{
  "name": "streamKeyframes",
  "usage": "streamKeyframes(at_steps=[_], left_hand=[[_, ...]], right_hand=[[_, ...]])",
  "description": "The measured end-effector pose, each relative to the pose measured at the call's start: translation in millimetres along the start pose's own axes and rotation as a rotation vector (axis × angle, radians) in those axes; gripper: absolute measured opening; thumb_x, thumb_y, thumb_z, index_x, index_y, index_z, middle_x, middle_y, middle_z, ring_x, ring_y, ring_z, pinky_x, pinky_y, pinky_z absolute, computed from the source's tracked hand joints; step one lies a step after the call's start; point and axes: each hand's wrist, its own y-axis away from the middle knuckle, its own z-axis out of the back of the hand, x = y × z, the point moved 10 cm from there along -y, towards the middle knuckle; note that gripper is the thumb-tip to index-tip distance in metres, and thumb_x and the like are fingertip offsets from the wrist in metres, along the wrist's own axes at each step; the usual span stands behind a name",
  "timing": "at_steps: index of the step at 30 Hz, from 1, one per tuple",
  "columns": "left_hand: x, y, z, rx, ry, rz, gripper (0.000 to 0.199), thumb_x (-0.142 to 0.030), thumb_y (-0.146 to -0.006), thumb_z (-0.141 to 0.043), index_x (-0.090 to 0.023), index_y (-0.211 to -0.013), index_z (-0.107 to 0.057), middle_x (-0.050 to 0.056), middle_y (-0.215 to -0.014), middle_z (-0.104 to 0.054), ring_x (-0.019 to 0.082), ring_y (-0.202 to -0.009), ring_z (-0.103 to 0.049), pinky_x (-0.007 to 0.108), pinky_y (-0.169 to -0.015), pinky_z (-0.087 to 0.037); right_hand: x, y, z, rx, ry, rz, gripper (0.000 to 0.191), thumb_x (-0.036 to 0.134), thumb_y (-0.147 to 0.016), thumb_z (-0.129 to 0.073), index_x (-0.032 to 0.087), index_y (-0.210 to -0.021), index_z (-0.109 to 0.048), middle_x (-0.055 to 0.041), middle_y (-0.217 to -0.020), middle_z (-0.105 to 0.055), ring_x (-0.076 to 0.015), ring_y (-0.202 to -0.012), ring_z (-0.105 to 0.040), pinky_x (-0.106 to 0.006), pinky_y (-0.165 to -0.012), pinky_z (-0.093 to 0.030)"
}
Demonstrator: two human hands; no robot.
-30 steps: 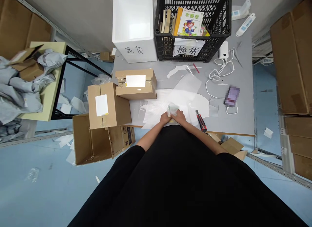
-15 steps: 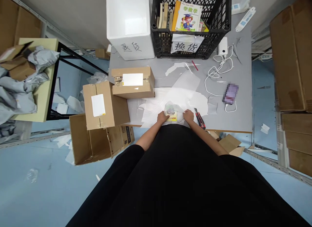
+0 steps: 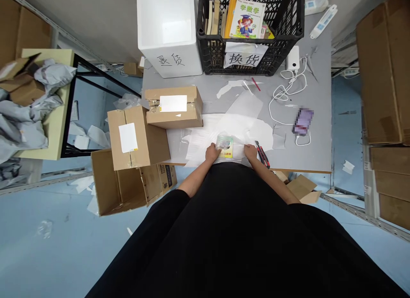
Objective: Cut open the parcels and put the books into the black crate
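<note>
Now the booklet point(image 3: 227, 149), left of the utility knife point(image 3: 262, 154), is gripped by the left hand point(image 3: 212, 153); the right hand point(image 3: 251, 153), beside the knife, seems pinched on clear wrap point(image 3: 238, 142): yanking could crease booklet or bump knife.

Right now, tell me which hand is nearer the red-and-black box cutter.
The right hand: it is just left of the box cutter, with a small gap. The left hand is farther left, at the small booklet's left edge.
</note>
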Motion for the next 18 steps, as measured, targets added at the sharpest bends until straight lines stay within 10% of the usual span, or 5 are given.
streamKeyframes(at_steps=[6, 13, 18], left_hand=[[-0.3, 4.5, 15.6, -0.062, 0.02, -0.024, 0.021, -0.034, -0.093, -0.059, -0.022, -0.109, -0.056, 0.007, -0.103, -0.072, 0.022, -0.1, -0.066, 0.028, -0.079, -0.044], [-3.8, 8.6, 18.2, -0.081, 0.023, -0.063, 0.014, -0.033, -0.095, -0.051, -0.024, -0.094, -0.062, 0.005, -0.097, -0.071, 0.021, -0.095, -0.065, 0.027, -0.076, -0.043], [4.7, 4.7, 22.5, -0.118, 0.097, -0.023, 0.021, -0.029, -0.094, -0.045, -0.024, -0.081, -0.061, 0.004, -0.088, -0.071, 0.02, -0.088, -0.064, 0.027, -0.074, -0.043]], right_hand=[[-0.2, 9.9, 10.0, -0.031, 0.114, -0.04, 0.029, 0.031, -0.092, -0.044, 0.015, -0.106, -0.065, -0.0155, -0.102, -0.068, -0.0287, -0.096, -0.063, -0.036, -0.081, -0.047], [67.8, 24.9, 17.8, -0.157, 0.296, 0.358, 0.028, 0.031, -0.098, -0.045, 0.014, -0.117, -0.057, -0.018, -0.122, -0.061, -0.0292, -0.114, -0.054, -0.036, -0.091, -0.043], [57.9, 12.0, 15.6, -0.095, 0.286, 0.22, 0.031, 0.027, -0.103, -0.034, 0.014, -0.112, -0.061, -0.0178, -0.111, -0.067, -0.0264, -0.102, -0.062, -0.032, -0.08, -0.044]])
